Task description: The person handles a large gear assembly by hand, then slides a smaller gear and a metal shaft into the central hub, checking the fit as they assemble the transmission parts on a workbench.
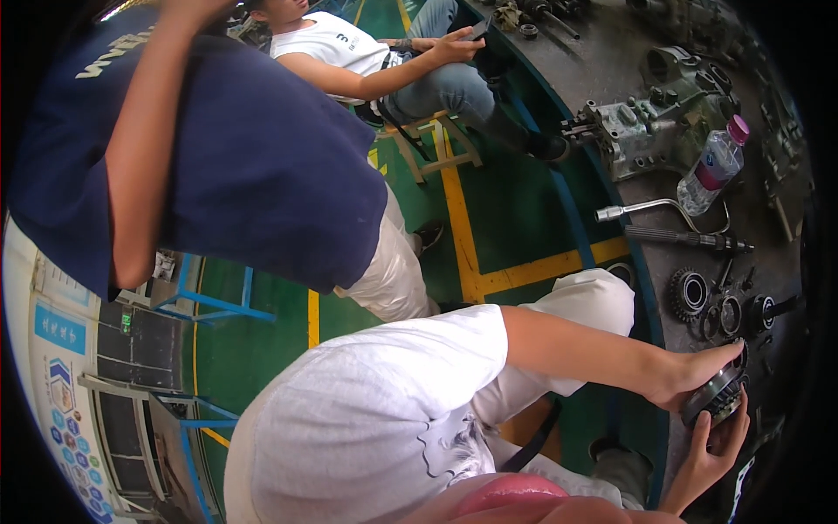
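A dark toothed gear [717,395] is held up between my two hands at the right, over the workbench edge. My left hand [705,374], reaching across from a white sleeve, grips its upper side. From below, my right hand [714,450] curls its thumb and fingers against the lower rim. The fingertips on the far side are partly hidden by the gear. Just beyond my left hand lie a round toothed gear [689,294], a metal ring [730,316] and another gear on a short shaft [762,313].
Farther along the dark bench [602,74] are a splined shaft [690,238], a bent-handled wrench [646,208], a water bottle [713,170] and a metal gearbox housing [642,131]. A person in navy [262,166] stands close by; another in white [336,52] sits holding a phone.
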Tool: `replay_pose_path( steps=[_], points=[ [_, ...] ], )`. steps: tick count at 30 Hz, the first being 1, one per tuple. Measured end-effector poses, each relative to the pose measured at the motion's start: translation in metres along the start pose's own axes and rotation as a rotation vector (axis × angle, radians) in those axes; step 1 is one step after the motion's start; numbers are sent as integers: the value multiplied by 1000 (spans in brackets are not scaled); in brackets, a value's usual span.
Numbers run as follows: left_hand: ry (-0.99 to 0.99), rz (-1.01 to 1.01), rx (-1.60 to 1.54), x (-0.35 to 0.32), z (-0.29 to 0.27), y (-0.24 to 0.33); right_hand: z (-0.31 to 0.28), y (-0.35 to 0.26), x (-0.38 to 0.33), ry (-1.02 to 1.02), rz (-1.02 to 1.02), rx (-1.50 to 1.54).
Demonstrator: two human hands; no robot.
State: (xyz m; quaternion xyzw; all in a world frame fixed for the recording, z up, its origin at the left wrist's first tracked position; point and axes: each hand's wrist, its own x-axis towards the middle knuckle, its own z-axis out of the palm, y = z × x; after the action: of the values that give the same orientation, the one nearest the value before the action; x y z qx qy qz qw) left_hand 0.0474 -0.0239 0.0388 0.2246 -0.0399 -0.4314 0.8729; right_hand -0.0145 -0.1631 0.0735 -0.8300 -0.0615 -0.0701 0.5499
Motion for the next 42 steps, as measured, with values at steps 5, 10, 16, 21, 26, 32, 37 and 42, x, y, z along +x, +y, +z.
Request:
replay_pose_path(
  steps=[5,10,16,21,26,32,37,42],
  points=[
    [30,-38,53,-6,-13,0,5,-6,-1,-20,-108,-142],
    [-4,-60,-220,-21,3,4,6,-9,6,-5,-210,-287],
    [-46,49,-166,-28,5,9,7,-7,10,-11,-265,-344],
    [12,29,-152,-32,4,12,9,-11,9,-31,-239,-407],
    [37,48,-116,-29,-1,12,12,-16,9,-58,-227,-417],
    [17,49,-156,-28,0,8,12,-17,8,-56,-228,-423],
    [3,74,-180,-26,-2,5,14,-18,10,-49,-251,-439],
    [21,75,-203,-29,-2,6,15,-17,11,-48,-260,-444]
  ],
)
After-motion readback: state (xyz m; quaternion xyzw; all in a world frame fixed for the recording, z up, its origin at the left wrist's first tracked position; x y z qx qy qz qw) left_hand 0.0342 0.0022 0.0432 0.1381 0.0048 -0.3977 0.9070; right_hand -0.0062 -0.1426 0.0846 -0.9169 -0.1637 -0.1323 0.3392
